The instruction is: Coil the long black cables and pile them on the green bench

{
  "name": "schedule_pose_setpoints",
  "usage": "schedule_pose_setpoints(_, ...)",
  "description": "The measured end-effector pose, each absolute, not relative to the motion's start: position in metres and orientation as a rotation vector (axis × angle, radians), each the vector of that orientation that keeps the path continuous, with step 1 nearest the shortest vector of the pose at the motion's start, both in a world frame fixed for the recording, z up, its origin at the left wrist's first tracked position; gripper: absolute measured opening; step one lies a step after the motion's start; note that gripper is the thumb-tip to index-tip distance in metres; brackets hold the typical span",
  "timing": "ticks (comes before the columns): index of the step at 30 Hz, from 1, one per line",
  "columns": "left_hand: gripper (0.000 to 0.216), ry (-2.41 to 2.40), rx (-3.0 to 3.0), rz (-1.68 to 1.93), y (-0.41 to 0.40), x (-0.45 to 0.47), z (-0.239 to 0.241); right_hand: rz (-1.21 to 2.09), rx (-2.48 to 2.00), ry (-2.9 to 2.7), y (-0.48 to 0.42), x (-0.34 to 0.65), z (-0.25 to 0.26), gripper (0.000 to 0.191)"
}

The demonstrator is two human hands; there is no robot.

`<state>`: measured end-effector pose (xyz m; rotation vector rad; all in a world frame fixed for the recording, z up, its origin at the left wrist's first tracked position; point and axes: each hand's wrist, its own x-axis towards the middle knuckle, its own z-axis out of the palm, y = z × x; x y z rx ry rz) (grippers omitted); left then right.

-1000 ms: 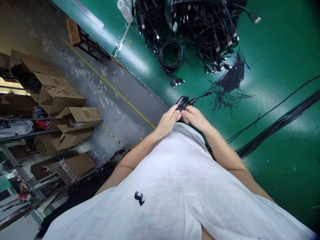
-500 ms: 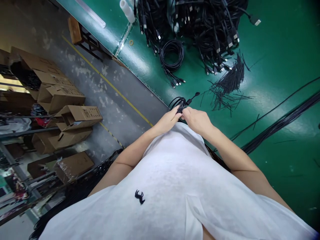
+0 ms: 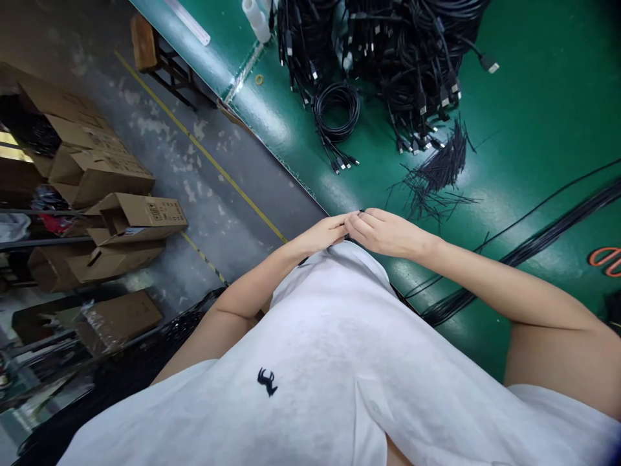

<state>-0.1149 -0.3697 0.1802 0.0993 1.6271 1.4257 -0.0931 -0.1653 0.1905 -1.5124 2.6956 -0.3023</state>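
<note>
Near coiled cable (image 3: 337, 134) and strips (image 3: 445, 162), left hand (image 3: 328, 233) meets right hand (image 3: 383, 232), grips too hidden to tell.

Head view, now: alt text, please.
The person's left hand and right hand meet by the edge of a green table, hiding nearly all of something black. Beyond lie a cable coil, a cable pile and thin black strips.

Glare on green tabletop (image 3: 538, 116) — upper corners dim.
</note>
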Motion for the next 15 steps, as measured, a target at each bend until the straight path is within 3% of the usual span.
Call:
schedule_pose_setpoints(5,0.041,1.556,0.067,1.486,-0.366,-0.116,0.176,-0.047,-1.588,2.692,-0.165,-0.096,0.198,0.046)
schedule_pose_setpoints(11,0.07,1.764,0.082,1.322,-0.362,-0.11,0.172,-0.063,-1.636,2.615,-0.164,-0.102,0.205,0.038)
schedule_pose_setpoints(15,0.072,1.824,0.143,1.202,-0.359,-0.112,0.174,-0.005,-1.602,2.578,-0.163,-0.099,0.202,0.036)
